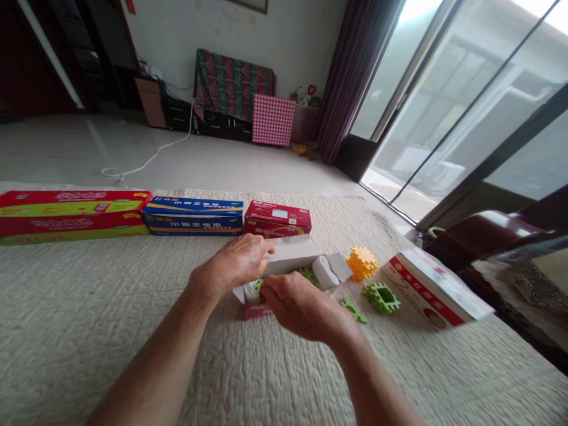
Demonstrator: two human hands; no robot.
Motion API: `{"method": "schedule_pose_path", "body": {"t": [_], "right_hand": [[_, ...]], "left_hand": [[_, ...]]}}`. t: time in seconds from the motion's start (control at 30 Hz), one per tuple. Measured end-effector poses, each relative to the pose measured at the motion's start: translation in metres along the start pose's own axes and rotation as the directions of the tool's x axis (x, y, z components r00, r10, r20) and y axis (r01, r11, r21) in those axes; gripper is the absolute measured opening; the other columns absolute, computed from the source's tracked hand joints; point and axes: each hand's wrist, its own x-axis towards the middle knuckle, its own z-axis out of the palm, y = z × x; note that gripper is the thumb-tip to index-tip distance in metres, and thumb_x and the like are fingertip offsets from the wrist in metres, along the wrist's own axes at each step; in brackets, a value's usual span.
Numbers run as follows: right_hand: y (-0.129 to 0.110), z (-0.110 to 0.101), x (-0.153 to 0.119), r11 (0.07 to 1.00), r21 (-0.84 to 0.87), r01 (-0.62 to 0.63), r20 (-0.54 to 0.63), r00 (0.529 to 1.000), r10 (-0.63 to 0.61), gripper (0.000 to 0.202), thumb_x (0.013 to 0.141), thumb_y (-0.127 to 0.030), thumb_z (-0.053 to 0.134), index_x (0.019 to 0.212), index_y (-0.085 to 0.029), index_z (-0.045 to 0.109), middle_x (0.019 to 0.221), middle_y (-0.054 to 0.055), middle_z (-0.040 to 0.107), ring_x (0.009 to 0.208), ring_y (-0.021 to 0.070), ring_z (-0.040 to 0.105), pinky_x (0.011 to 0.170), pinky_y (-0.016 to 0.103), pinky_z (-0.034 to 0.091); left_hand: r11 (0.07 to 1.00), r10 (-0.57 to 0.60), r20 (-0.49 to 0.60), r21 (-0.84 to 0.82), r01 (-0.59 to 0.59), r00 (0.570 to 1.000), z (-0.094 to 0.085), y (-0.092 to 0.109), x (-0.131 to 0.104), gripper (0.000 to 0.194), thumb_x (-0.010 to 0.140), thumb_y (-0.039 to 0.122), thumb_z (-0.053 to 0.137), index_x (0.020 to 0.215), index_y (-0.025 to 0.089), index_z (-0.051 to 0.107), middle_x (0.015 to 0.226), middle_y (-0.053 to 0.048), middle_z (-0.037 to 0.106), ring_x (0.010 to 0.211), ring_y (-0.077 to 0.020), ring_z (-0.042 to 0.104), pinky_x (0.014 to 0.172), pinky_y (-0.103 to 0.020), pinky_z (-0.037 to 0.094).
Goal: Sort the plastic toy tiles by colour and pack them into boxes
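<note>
A small open box [256, 312] with a red outside and a white raised lid [293, 251] rests on the quilted cover. My left hand [242, 260] is closed at its left back edge, fingers curled and partly hidden. Lower and to the right, my right hand [295, 305] reaches over the near wall, its fingers pinched at a green interlocking piece [258, 284]. More green pieces [307, 274] and a white rolled strip [325, 272] lie inside the box. Much of the inside is hidden behind my hands.
Right of the box are a loose green piece [355, 310], a green hollow cube [381, 297], an orange cube [361, 263] and a white-and-red carton [437, 289]. A red-and-yellow box [73, 216], a blue box [193, 216] and a red box [278, 218] line the far side.
</note>
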Motion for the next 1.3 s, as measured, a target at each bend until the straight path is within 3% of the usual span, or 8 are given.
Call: {"method": "schedule_pose_path", "body": {"t": [0.2,0.43,0.5,0.6,0.77,0.97,1.13,1.3], "right_hand": [[-0.008,-0.004,0.004,0.998,-0.036,0.049,0.098,0.994,-0.045,0.025,0.090,-0.013,0.042,0.078,-0.020,0.063,0.068,0.004,0.064,0.056,0.0144,0.048,0.056,0.032,0.036],[0.020,-0.074,-0.032,0.945,0.265,-0.192,-0.068,0.974,0.217,0.030,0.096,-0.024,0.036,0.090,-0.021,0.065,0.083,0.001,0.069,0.071,0.0124,0.059,0.066,0.027,0.046],[0.048,-0.090,-0.053,0.910,0.249,-0.333,-0.147,0.915,0.375,0.023,0.091,-0.029,0.045,0.092,-0.020,0.066,0.084,0.001,0.069,0.072,0.0129,0.060,0.064,0.026,0.045],[0.092,-0.099,-0.086,0.792,0.029,-0.610,-0.255,0.761,0.596,0.014,0.079,-0.026,0.055,0.080,-0.018,0.066,0.074,0.002,0.067,0.066,0.0141,0.058,0.060,0.027,0.041],[0.131,-0.081,-0.116,0.638,-0.186,-0.747,-0.116,0.661,0.741,0.017,0.070,-0.031,0.065,0.081,-0.017,0.066,0.077,0.005,0.067,0.069,0.0167,0.058,0.059,0.027,0.038],[0.140,-0.057,-0.116,0.640,-0.210,-0.739,-0.058,0.663,0.746,0.016,0.068,-0.030,0.067,0.079,-0.019,0.062,0.078,0.003,0.065,0.069,0.0157,0.056,0.058,0.026,0.036],[0.145,-0.061,-0.117,0.628,-0.207,-0.750,-0.076,0.652,0.754,0.010,0.068,-0.026,0.066,0.074,-0.019,0.061,0.074,0.005,0.065,0.066,0.0165,0.056,0.056,0.027,0.036],[0.103,-0.080,-0.098,0.803,-0.057,-0.594,-0.280,0.781,0.558,0.023,0.075,-0.039,0.064,0.085,-0.018,0.063,0.088,0.007,0.066,0.077,0.0195,0.060,0.068,0.033,0.045]], "left_hand": [[1.000,0.022,-0.002,-0.013,-0.022,1.000,-0.002,0.000,0.000,0.034,0.085,0.017,0.046,0.110,0.019,0.069,0.104,-0.009,0.073,0.098,-0.0227,0.064,0.086,-0.033,0.046],[0.998,0.060,-0.038,-0.007,-0.060,0.997,0.007,-0.010,0.004,0.034,0.083,0.020,0.047,0.107,0.023,0.070,0.100,-0.006,0.073,0.096,-0.0213,0.064,0.085,-0.031,0.045],[0.997,0.072,-0.033,0.004,-0.072,0.997,0.009,-0.012,0.006,0.033,0.083,0.021,0.047,0.107,0.024,0.070,0.101,-0.005,0.073,0.095,-0.0210,0.064,0.084,-0.031,0.045],[0.997,0.072,-0.012,0.015,-0.072,0.997,0.009,-0.012,0.007,0.032,0.082,0.021,0.047,0.105,0.022,0.070,0.098,-0.007,0.074,0.092,-0.0226,0.066,0.080,-0.032,0.045],[0.998,0.057,0.002,-0.013,-0.057,0.998,0.004,-0.007,0.006,0.036,0.081,0.018,0.045,0.107,0.019,0.071,0.096,-0.010,0.074,0.089,-0.0244,0.066,0.079,-0.034,0.044],[0.997,0.069,-0.011,-0.033,-0.069,0.998,0.007,-0.011,0.006,0.033,0.082,0.022,0.047,0.105,0.022,0.070,0.095,-0.007,0.073,0.088,-0.0225,0.065,0.078,-0.033,0.043],[0.997,0.067,-0.039,-0.028,-0.068,0.997,0.009,-0.014,0.004,0.032,0.083,0.021,0.048,0.106,0.022,0.070,0.100,-0.007,0.072,0.093,-0.0221,0.064,0.081,-0.032,0.044],[0.998,0.051,-0.028,-0.031,-0.052,0.998,0.004,-0.007,0.001,0.032,0.085,0.021,0.046,0.107,0.021,0.069,0.099,-0.008,0.072,0.095,-0.0222,0.064,0.082,-0.032,0.043]]}}
